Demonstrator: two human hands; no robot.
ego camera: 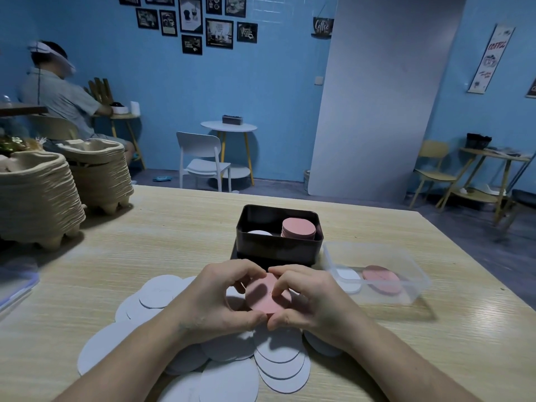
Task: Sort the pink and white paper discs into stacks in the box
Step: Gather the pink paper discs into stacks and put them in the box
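Holding a small stack of pink discs (268,294) between both hands, just above the loose white discs (278,364) spread on the worktop (174,227). Left hand (223,297) and right hand (307,297) both curled narrow around the stack's rim, thumbs nearly meeting at the near edge, fingertips at the far edge; likely squaring it up.

Sitting straight ahead, just beyond the fingertips: black box (278,250). Pink stack (298,227) standing in its right half, white stack (259,233) much lower in its left half. Going forward and slightly right for the drop, so right hand nearer the target.

Lying right of the box: clear plastic tub (377,274), holding one white disc and one pink disc flat, partly overlapping.

Stacked at far left, unrelated: pulp trays (37,198).
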